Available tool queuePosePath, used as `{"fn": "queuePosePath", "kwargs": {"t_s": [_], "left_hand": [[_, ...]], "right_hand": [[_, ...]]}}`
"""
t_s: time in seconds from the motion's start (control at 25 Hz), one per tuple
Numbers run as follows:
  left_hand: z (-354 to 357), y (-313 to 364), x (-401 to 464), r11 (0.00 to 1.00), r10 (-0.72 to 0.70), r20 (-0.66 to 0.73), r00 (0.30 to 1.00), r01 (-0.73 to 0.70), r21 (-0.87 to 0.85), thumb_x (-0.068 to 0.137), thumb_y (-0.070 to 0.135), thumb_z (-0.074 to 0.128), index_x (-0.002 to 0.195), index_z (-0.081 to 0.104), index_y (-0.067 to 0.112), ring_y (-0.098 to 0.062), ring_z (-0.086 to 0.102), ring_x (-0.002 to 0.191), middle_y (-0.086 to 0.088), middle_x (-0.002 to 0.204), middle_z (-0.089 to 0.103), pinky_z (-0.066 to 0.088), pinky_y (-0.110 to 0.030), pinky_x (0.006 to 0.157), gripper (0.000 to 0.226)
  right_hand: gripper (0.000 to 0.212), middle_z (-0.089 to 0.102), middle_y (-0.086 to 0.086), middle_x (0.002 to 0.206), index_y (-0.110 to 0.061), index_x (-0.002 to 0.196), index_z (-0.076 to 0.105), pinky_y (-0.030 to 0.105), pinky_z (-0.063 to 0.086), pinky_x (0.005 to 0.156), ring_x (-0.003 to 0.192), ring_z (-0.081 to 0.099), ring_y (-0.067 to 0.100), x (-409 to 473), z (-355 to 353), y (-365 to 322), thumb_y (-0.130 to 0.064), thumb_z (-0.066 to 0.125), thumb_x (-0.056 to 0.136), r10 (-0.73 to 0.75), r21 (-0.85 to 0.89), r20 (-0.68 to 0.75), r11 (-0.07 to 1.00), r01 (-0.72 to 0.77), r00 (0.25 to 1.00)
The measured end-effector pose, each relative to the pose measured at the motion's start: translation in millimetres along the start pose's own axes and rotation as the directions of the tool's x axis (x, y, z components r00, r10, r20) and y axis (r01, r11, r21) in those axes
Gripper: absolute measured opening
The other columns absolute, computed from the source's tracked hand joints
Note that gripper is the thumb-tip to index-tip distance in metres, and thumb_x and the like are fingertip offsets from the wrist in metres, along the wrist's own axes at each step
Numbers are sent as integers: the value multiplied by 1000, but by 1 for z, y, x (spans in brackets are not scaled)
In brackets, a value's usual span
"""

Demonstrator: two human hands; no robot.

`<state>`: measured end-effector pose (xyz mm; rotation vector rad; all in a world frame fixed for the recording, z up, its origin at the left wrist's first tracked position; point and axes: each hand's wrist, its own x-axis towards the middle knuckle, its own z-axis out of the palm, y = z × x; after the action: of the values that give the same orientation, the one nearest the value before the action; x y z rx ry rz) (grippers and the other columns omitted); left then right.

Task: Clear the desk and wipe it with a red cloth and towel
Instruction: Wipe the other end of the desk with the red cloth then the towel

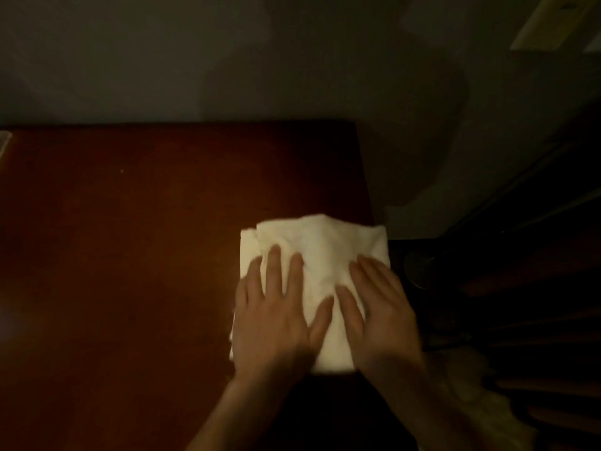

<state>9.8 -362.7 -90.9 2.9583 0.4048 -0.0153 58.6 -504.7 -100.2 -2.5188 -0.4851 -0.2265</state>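
Both my left hand (276, 307) and right hand (380, 307) press flat, fingers spread, on the folded white towel (318, 252) at the desk's (130, 239) right edge.

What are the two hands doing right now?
Left hand: open, pressing flat on the white towel.
Right hand: open, pressing flat on the same towel.

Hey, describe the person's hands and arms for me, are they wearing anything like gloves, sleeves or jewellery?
The left hand and right hand are both bare: no gloves, and no rings or watch that the dim, slightly blurred picture shows. Both forearms are uncovered as far as the frame's lower edge, with no sleeve in sight.
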Motion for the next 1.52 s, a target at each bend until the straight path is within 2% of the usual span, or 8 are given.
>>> {"fn": "queuePosePath", "kwargs": {"t_s": [0.16,0.28,0.4,0.64,1.0,1.24,1.36,1.52], "left_hand": [[0,-8,70,999,-41,-61,997,40,-16,94,69,19,151,31,20,-37,26,142,-15,159,26,26,-49,111,76],[1,-7,73,998,-64,-90,994,65,10,94,67,20,149,34,19,-37,30,139,-15,156,31,29,-48,108,74],[3,2,17,995,-97,-96,991,96,-14,96,64,21,148,38,16,-39,35,135,-17,154,35,32,-50,106,72],[2,8,-101,1000,-25,36,999,25,4,95,67,18,147,42,14,-42,42,134,-19,153,37,40,-57,102,77],[1,-17,25,999,14,-71,997,-11,47,92,69,18,148,35,19,-38,31,137,-15,155,33,31,-49,106,77],[3,-5,-117,999,-41,-31,999,41,-1,96,65,21,147,40,16,-38,36,135,-16,153,38,35,-51,106,74],[1,1,-182,999,-47,54,997,48,-13,95,67,23,144,46,16,-39,45,131,-16,149,43,40,-54,103,75],[2,-9,-136,999,4,0,1000,-4,31,95,70,15,149,38,18,-39,35,138,-15,155,35,33,-51,108,78]], "right_hand": [[46,54,14,140,-3,133,57,25,25,111,132,44,24,71,18,4,-35,44,102,21,29,68,999,-23,997],[45,53,12,141,-4,135,55,21,23,110,133,42,20,71,19,2,-34,46,102,43,24,70,999,-44,997],[44,59,11,135,-4,130,60,21,28,108,128,48,21,25,5,-1,-35,49,101,19,26,71,999,-21,997],[43,65,10,126,-4,119,68,39,50,100,122,57,21,-100,-23,-9,-33,52,92,-67,-5,-19,998,67,998],[43,53,14,141,-3,135,55,23,23,112,133,43,23,18,10,-5,-29,51,101,17,74,84,997,-23,996],[46,61,9,133,-5,129,62,30,37,108,126,52,21,-113,-22,-16,-35,48,96,-30,42,65,999,27,997],[48,63,3,130,-9,125,65,22,31,109,125,48,11,-174,-41,-25,-38,46,93,-56,-18,86,998,57,995],[44,61,10,132,-5,127,63,30,32,109,126,53,22,-130,-29,-17,-32,52,95,-46,26,113,999,44,993]]}}
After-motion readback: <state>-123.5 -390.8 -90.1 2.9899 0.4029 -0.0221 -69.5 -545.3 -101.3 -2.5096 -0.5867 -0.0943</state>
